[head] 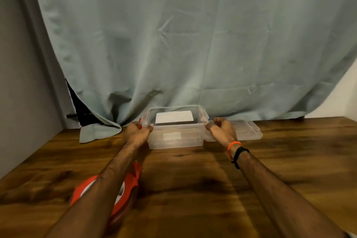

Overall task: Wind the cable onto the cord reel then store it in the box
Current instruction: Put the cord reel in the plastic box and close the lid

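A clear plastic box (175,139) stands open at the far middle of the wooden table, with a white and dark object inside it. My left hand (138,131) grips the box's left rim and my right hand (222,129) grips its right rim. The orange cord reel (131,185) with white cable wound on it lies near the front left, partly hidden under my left forearm.
The box's clear lid (249,131) lies flat just right of the box. A grey-green curtain (173,44) hangs behind the table, its hem (96,133) resting on the tabletop at the back left. A wall borders the table's left side.
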